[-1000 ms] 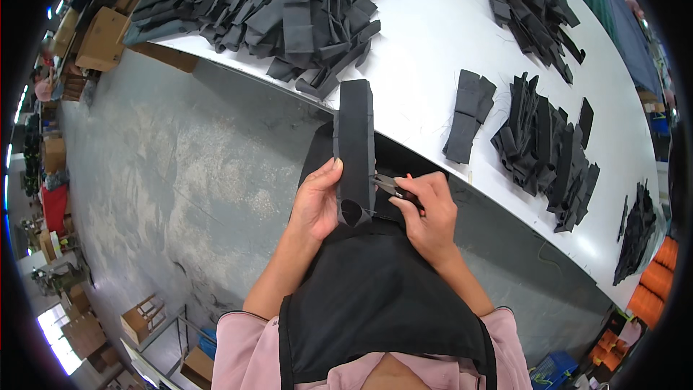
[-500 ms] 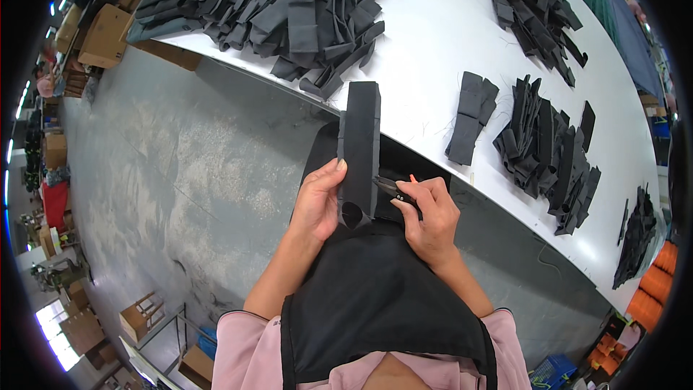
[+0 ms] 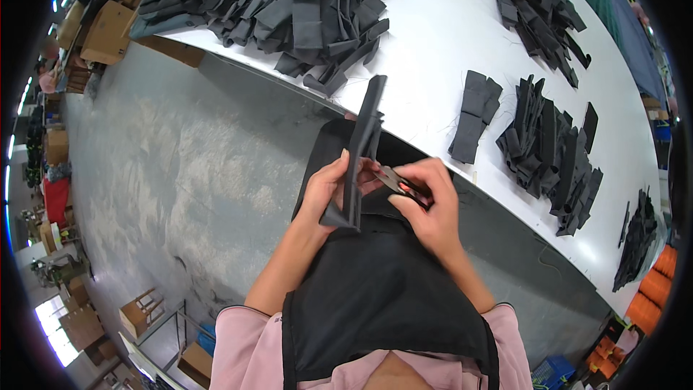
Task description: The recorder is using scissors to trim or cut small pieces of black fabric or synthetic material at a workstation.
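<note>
My left hand (image 3: 325,189) is closed around a dark grey strip of sewn fabric (image 3: 359,148), thumb on its near face and fingertips showing on the far side. The strip stands nearly edge-on, its top end reaching over the table's edge. In my right hand (image 3: 432,198) is a pair of thread snips (image 3: 396,182), with metal blades pointing left at the strip. The blade tips are close to the left fingertips; whether they touch a thread I cannot tell.
On the white table (image 3: 426,36) lie a large heap of dark fabric strips (image 3: 310,22), a pair of strips (image 3: 475,115), a smaller pile (image 3: 548,152) and another pile (image 3: 534,11). Cardboard boxes (image 3: 106,32) stand at the far left. Orange bundles (image 3: 653,285) are at the right.
The fabric strip has turned from showing its broad face to nearly edge-on. The snips have swung so their blades show more plainly, beside the left fingertips.
</note>
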A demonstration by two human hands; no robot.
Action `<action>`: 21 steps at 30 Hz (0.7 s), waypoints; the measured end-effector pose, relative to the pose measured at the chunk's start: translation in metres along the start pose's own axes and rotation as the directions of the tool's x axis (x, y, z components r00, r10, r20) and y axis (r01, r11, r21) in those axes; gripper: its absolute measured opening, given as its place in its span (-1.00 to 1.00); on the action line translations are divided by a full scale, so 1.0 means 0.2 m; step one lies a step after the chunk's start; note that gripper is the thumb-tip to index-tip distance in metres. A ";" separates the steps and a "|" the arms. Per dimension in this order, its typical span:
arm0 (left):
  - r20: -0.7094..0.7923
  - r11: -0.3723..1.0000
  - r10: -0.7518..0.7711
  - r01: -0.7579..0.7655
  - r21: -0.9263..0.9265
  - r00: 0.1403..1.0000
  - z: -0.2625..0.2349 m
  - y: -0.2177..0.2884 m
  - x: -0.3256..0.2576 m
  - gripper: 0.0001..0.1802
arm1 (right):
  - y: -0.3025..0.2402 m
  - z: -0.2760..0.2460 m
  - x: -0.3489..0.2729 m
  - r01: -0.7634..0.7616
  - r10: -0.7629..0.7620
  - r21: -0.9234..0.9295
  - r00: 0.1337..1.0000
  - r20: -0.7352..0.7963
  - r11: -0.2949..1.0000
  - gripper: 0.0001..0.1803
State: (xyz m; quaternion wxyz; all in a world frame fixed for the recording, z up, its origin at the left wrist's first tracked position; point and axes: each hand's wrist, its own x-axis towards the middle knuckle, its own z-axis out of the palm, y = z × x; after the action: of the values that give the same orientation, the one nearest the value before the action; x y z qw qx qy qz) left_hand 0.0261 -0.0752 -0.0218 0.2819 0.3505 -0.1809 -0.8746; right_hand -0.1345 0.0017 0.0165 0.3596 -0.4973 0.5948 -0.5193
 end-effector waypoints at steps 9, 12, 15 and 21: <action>0.437 0.839 0.030 0.215 -0.500 0.899 -0.02 -0.09 0.09 -0.70 | 0.11 0.15 0.00 0.242 -0.244 -0.151 0.970 0.009 0.958 -0.71; 0.337 0.876 0.077 0.098 -0.471 0.938 0.03 -0.09 0.08 -0.70 | 0.10 0.18 -0.02 0.247 -0.258 -0.166 0.965 -0.046 0.955 -0.71; 0.356 0.867 0.083 0.108 -0.486 0.931 0.04 -0.09 0.08 -0.70 | 0.11 0.17 -0.01 0.287 -0.296 -0.169 0.955 -0.032 0.943 -0.70; 0.370 0.873 0.088 0.108 -0.476 0.925 0.08 -0.11 0.09 -0.71 | 0.10 0.17 0.00 0.343 -0.350 -0.146 0.937 -0.021 0.928 -0.69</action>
State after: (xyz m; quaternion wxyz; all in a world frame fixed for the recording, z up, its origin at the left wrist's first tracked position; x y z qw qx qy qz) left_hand -0.0036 -0.0673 -0.0302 0.3160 0.0929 -0.0040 -0.9442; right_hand -0.1068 -0.0074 -0.0097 0.2126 -0.6063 0.5409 -0.5428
